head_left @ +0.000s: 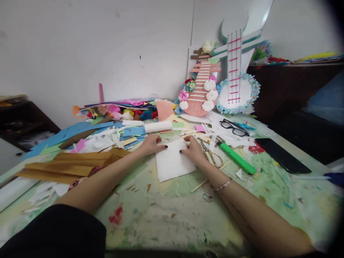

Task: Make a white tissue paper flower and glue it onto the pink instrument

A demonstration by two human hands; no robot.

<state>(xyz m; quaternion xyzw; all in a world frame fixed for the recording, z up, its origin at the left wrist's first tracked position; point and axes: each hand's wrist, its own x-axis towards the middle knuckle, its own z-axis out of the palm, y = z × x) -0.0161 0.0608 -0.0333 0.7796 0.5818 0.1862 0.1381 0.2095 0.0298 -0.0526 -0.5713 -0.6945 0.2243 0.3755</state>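
Note:
A folded-looking sheet of white paper [174, 165] lies on the paint-stained table in front of me, its layers slightly offset at the near corner. My left hand [152, 145] holds its far left corner, thumb on top and fingers curled at the edge. At the far right corner my right hand [194, 151] grips the same sheet, thumb pressing on the upper face. Its fingertips are partly hidden. Just right of that hand lie gold-handled scissors [215, 159], and beyond them a green utility knife [238, 158].
Behind the sheet lie a white paper roll [158, 126] and many coloured scraps. Brown crepe paper [67, 165] spreads at left. Black glasses [234, 127] and a phone [282, 155] rest at right. Two decorated paper instruments, one pink [199, 94] and one white-and-blue [233, 68], lean on the wall.

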